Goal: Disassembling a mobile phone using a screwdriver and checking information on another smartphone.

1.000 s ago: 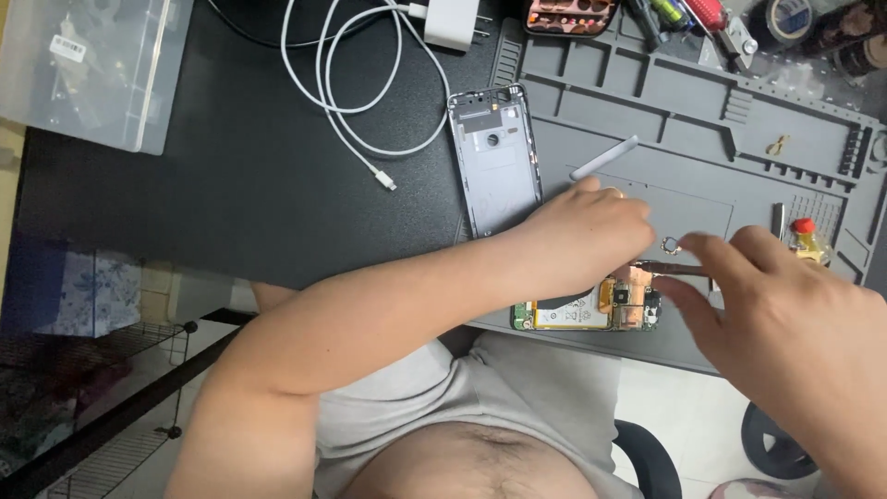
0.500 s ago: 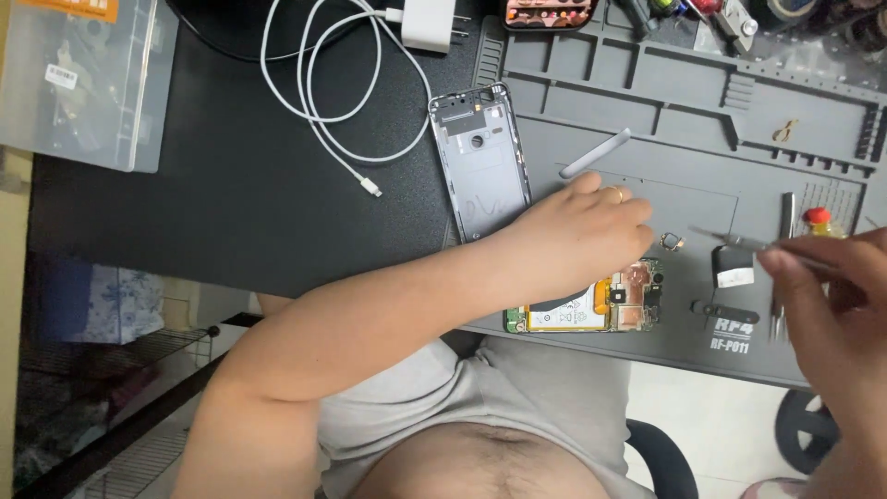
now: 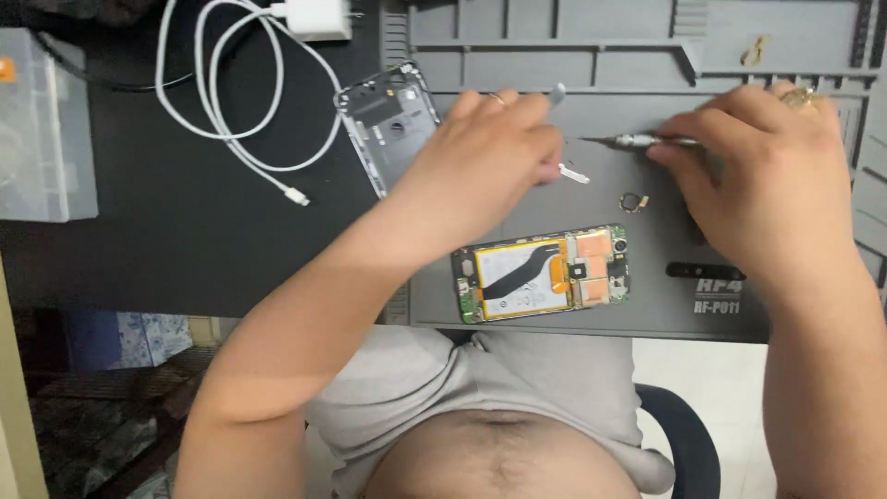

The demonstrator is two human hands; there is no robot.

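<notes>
An opened phone point(image 3: 540, 273) lies near the front edge of the grey repair mat point(image 3: 601, 55), showing its yellow battery, a black flex cable and orange patches. My left hand point(image 3: 490, 152) rests above it with the fingers curled, pinching a small white part point(image 3: 575, 174) at its fingertips. My right hand point(image 3: 758, 176) grips a slim screwdriver point(image 3: 637, 140) whose tip points left, towards the left fingertips. A small gold ring part point(image 3: 633, 200) lies loose between the hands and the phone. The phone's grey back cover point(image 3: 388, 125) is partly hidden under my left wrist.
A white cable point(image 3: 231, 111) and white charger point(image 3: 314, 17) lie on the black desk at the left, beside a clear plastic box point(image 3: 42, 129). A grey tool tip point(image 3: 558, 91) shows behind my left hand. A black strip point(image 3: 707, 271) lies right of the phone.
My left hand has come off the phone and moved up the mat. My right hand has brought the screwdriver left, towards it. The view is closer.
</notes>
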